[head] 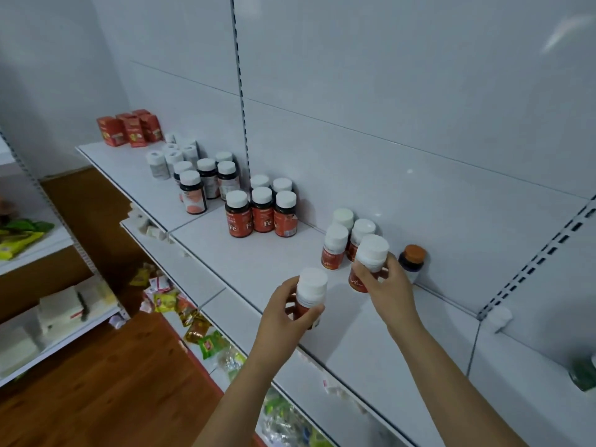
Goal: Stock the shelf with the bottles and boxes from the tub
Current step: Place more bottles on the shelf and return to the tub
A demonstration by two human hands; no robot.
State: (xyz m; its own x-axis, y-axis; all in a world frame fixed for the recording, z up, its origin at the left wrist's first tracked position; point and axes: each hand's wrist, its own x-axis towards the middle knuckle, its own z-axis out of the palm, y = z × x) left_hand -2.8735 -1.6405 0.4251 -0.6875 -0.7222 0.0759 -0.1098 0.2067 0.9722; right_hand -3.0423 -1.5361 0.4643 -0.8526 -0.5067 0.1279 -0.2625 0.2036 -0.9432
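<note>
My left hand (pixel 287 314) grips a red bottle with a white cap (pixel 310 290) just above the white shelf (pixel 258 262). My right hand (pixel 388 283) holds a second red white-capped bottle (pixel 371 258) beside a small group of like bottles (pixel 337 245) near the back panel. A dark bottle with an orange cap (pixel 413 258) stands to the right of them. Further left along the shelf stand dark bottles with red labels (pixel 263 209), other dark bottles (pixel 206 183), white bottles (pixel 167 159) and red boxes (pixel 129 129). The tub is out of view.
Lower shelves (pixel 180 262) under the top one carry coloured packets (pixel 193 324). A second shelving unit (pixel 58 311) on the left holds white packs and green packets. Wooden floor (pixel 106 382) lies between the units. A green item (pixel 583 372) sits at the shelf's far right.
</note>
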